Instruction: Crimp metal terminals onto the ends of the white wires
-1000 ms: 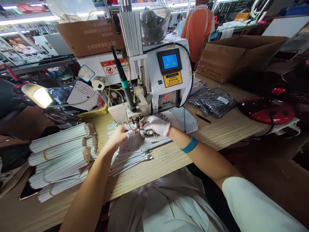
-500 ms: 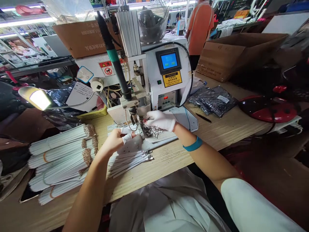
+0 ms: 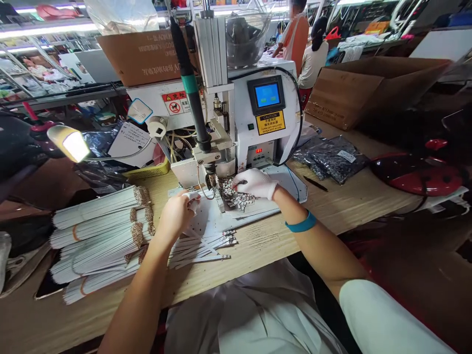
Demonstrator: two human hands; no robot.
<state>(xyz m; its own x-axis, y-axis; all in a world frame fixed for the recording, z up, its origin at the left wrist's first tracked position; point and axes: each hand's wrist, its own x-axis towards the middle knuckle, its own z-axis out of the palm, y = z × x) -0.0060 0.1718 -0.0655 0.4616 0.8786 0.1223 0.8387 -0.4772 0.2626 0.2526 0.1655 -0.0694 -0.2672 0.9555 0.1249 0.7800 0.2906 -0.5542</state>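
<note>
My left hand point(image 3: 177, 215), bare with white tape on a fingertip, is curled closed over the white perforated plate point(image 3: 212, 221) in front of the soldering machine point(image 3: 228, 113); whether it holds anything is hidden. My right hand point(image 3: 256, 183), in a white glove, is pinched over a heap of small metal connectors point(image 3: 236, 199) right of the soldering head point(image 3: 210, 169). Finished white cables point(image 3: 201, 243) with metal ends lie fanned out just below my left hand.
Bundles of white cables point(image 3: 99, 236) are stacked at the left on the wooden bench point(image 3: 332, 206). A lit lamp point(image 3: 72, 145) shines at far left. Black bags of parts point(image 3: 332, 157), a cardboard box point(image 3: 361, 91) and a red object point(image 3: 416, 174) lie right. Two people stand behind.
The soldering iron has risen from its lowered position. My right hand has drawn back right onto the connector heap. My left hand has pulled slightly back from the head.
</note>
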